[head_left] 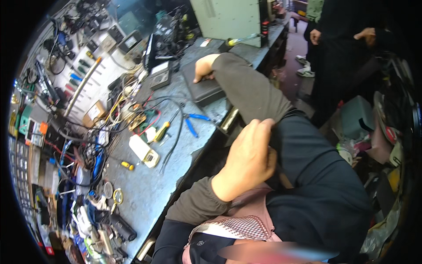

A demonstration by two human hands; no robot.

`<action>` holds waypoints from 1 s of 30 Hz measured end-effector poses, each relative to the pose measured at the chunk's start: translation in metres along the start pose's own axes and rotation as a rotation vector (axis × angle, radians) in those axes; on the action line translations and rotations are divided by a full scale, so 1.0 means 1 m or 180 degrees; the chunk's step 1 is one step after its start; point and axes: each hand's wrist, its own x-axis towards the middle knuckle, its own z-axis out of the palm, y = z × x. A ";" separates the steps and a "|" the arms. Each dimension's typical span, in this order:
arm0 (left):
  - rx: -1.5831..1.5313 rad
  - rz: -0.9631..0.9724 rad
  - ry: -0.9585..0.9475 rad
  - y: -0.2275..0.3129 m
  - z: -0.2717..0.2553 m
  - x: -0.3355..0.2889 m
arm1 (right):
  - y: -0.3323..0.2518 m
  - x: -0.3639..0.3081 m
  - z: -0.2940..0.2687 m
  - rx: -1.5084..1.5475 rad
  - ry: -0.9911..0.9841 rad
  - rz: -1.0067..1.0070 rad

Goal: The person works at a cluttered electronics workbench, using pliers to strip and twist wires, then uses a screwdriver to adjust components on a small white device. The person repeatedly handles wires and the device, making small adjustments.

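Note:
My right arm [252, 90], in a brown sleeve cover, stretches over the bench. At its end my right hand [205, 67] rests on a flat black case [204, 93], fingers bent down and partly hidden. My left hand [248, 156] is raised in front of the bench edge, closed, with its fingertips at the upper end of the right sleeve cover [278, 108]. It seems to pinch the cloth there. A matching brown cover [198, 200] sits on my left forearm. Nearest on the bench are blue-handled pliers [192, 122] lying spread.
Cables [127, 105], a white meter-like device [144, 152], a yellow screwdriver [161, 131] and a magnifying glass [118, 196] lie on the blue bench [176, 176]. Beyond stands a large pale metal cabinet [228, 20]. Two people [343, 57] stand at upper right, beside piled goods [358, 119].

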 end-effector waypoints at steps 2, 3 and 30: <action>-0.0054 -0.0078 0.0159 0.003 0.002 -0.002 | -0.001 0.002 -0.002 0.0212 -0.0047 0.0120; -0.0008 -0.0180 0.0233 -0.003 0.005 -0.009 | -0.007 0.006 0.007 0.0284 -0.0133 0.0141; 0.0872 -0.0669 -0.0739 0.017 -0.014 -0.010 | 0.022 0.002 0.006 0.1725 0.0322 0.0183</action>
